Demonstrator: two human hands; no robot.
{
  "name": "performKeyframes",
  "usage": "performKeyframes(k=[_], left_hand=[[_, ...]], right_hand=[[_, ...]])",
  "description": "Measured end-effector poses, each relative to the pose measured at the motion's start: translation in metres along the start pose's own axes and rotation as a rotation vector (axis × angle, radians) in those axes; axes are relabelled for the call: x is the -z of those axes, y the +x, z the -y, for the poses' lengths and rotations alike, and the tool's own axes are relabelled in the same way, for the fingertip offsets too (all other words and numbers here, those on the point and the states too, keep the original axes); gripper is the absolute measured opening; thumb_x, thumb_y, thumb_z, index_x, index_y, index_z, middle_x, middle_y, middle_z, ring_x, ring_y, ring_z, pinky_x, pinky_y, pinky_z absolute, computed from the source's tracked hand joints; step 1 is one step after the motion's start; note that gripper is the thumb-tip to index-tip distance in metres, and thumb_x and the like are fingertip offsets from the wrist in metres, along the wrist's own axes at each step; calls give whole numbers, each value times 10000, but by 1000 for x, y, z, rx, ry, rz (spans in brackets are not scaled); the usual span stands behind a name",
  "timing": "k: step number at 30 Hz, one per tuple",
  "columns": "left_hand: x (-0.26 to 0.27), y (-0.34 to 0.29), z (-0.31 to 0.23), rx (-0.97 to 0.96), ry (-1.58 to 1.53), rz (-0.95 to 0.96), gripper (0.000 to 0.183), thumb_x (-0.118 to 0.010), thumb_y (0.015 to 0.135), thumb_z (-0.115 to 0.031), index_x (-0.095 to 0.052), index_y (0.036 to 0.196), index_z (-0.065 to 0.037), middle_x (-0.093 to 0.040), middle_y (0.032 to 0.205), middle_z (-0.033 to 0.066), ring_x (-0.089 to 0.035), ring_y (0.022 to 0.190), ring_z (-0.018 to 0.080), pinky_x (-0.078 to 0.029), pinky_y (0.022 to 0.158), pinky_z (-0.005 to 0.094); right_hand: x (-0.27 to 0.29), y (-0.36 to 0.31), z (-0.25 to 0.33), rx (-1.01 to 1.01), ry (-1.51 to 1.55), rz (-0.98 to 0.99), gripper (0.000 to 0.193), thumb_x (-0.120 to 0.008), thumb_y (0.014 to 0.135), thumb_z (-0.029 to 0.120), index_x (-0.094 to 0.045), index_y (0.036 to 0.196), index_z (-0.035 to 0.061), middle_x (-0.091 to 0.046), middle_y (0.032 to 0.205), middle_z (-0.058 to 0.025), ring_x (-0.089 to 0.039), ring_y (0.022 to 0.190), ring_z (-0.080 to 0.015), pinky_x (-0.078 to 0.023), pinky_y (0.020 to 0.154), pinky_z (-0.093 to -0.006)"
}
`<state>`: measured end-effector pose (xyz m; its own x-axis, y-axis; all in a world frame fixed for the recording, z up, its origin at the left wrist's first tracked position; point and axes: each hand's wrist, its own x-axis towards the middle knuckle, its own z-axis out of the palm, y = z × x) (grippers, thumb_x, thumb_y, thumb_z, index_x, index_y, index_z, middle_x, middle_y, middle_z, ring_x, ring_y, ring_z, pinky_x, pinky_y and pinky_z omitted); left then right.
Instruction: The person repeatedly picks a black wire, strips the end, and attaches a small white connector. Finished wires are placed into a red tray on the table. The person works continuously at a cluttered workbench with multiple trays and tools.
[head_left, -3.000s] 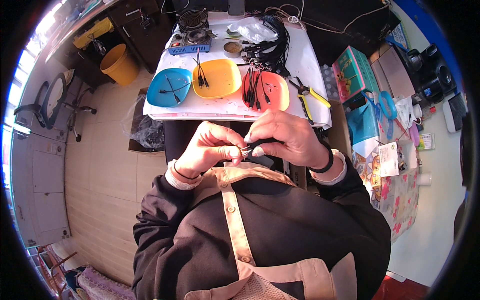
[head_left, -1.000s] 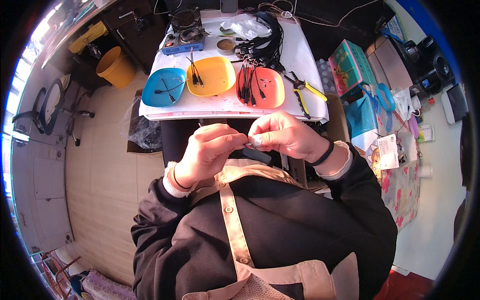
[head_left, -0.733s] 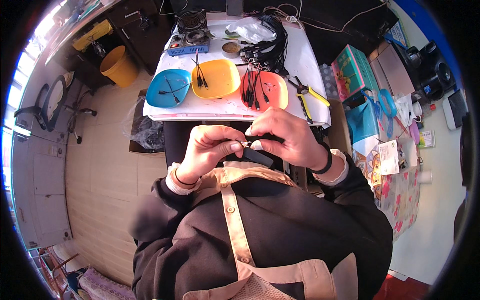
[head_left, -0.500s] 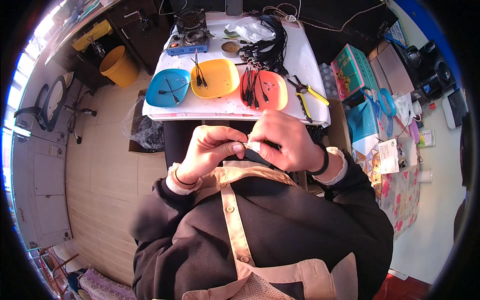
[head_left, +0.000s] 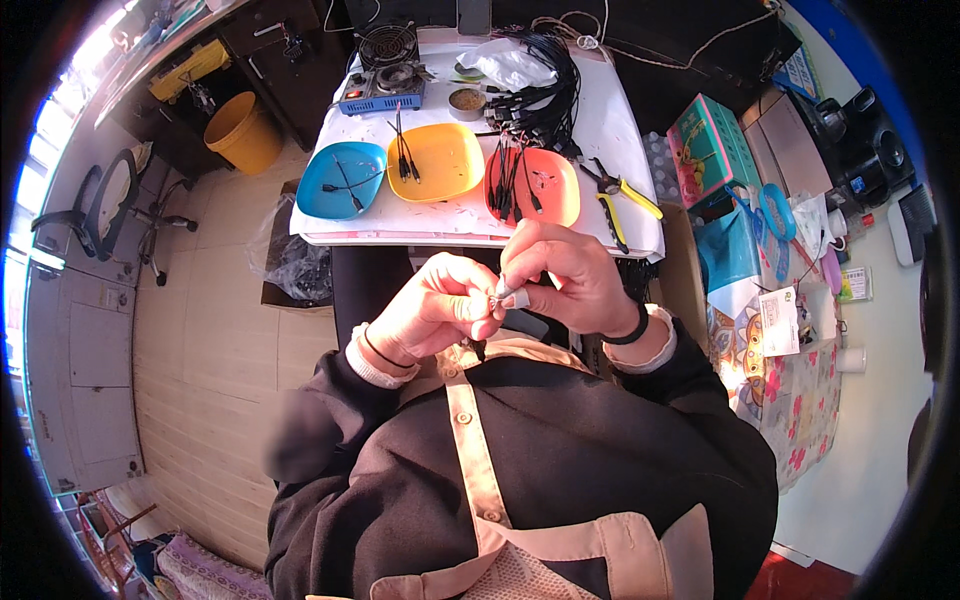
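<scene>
In front of my body, my left hand [head_left: 432,308] pinches a short black cable [head_left: 479,350], whose dark end pokes out below the fingers. Thin, light wire ends [head_left: 494,300] show between the fingertips of both hands. My right hand [head_left: 575,285] pinches at these wire ends, with thumb and forefinger together and a white wrap on the thumb. Beyond the hands stand a blue plate [head_left: 318,190], a yellow plate [head_left: 458,165] and a red plate [head_left: 563,190], each with short black cables in it. Most of the held cable is hidden by my fingers.
Yellow-handled pliers [head_left: 625,200] lie open right of the red plate. Behind are a blue-fronted hot plate [head_left: 380,98], a small round tin [head_left: 467,103] and a bundle of black cables [head_left: 550,95]. A yellow bin [head_left: 243,135] stands on the floor at left.
My right hand has turned, and its fingers have lifted and opened out a little around the wire ends. The cable's dark end now shows below my left hand.
</scene>
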<state>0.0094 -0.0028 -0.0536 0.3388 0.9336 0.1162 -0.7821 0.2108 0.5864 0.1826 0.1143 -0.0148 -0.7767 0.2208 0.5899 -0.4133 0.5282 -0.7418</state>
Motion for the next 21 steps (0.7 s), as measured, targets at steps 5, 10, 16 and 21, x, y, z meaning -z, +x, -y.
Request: performKeyframes(k=[5,10,16,21], left_hand=[[-8,-3,-6,-103,163,-129,165,-704,860,-91,-657,960,32,-657,820,100,-605,675,123,-476,594,228],[-8,-6,-15,-150,337,-202,127,-668,885,-45,-688,984,32,-663,764,67,-575,621,85,-431,558,207],[-5,3,-30,-96,378,-235,103,-673,887,-56,-710,945,20,-645,712,39,-543,606,72,-403,548,210],[-2,13,-46,-85,412,-242,106,-663,895,-56,-710,946,24,-636,712,36,-534,613,75,-396,560,208]], right_hand=[[-13,-3,1,-103,74,-103,146,-668,879,121,-573,882,11,-568,845,-81,-542,755,-178,-445,674,-281],[-6,3,-10,-68,-10,-56,152,-704,857,109,-590,906,20,-593,864,-72,-539,734,-168,-447,653,-286],[2,20,-17,63,-52,-45,137,-720,826,105,-647,916,33,-615,861,-58,-602,778,-197,-473,679,-298],[6,29,-27,-53,1,-41,101,-690,844,81,-623,900,30,-610,859,-67,-605,796,-216,-478,708,-304]])
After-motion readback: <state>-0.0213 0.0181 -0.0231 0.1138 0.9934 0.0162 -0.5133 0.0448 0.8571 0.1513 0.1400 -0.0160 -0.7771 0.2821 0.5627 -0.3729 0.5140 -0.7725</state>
